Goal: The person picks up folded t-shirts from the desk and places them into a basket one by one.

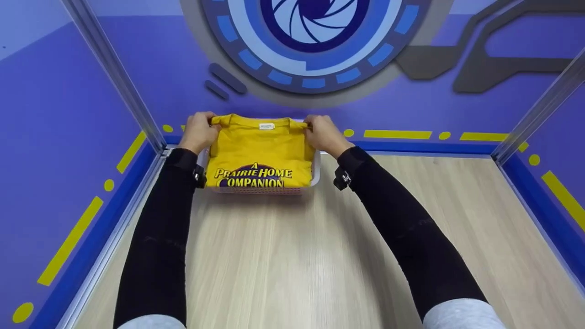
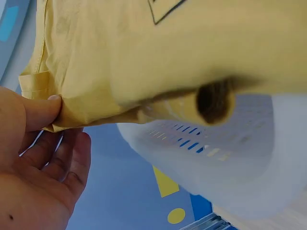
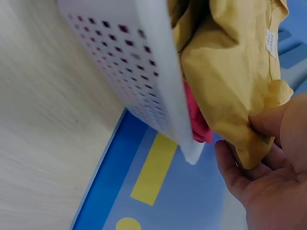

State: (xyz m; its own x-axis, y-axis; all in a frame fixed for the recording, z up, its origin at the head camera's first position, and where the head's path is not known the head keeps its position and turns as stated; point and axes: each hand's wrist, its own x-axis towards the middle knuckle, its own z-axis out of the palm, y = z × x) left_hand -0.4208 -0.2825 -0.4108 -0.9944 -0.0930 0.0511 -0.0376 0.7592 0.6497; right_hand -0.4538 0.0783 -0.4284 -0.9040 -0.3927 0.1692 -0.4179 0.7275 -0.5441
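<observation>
A folded yellow T-shirt (image 1: 256,148) with printed lettering and a white neck label lies in and over a white perforated plastic basket (image 1: 316,170). My left hand (image 1: 199,132) pinches the shirt's upper left corner between thumb and fingers; in the left wrist view the shirt (image 2: 96,86) hangs from that pinch, with a rolled fold beneath. With my right hand (image 1: 325,133) I pinch the upper right corner, and the right wrist view shows the thumb pressing the cloth (image 3: 230,81). Inside the basket, a piece of red cloth (image 3: 195,117) shows beside the shirt.
The basket stands on a light wood-grain table (image 1: 274,256) against the blue-purple back wall (image 1: 283,103). Side walls with metal corner posts (image 1: 121,82) close in the left and right. Black sleeves with wrist straps (image 1: 180,160) cover both forearms.
</observation>
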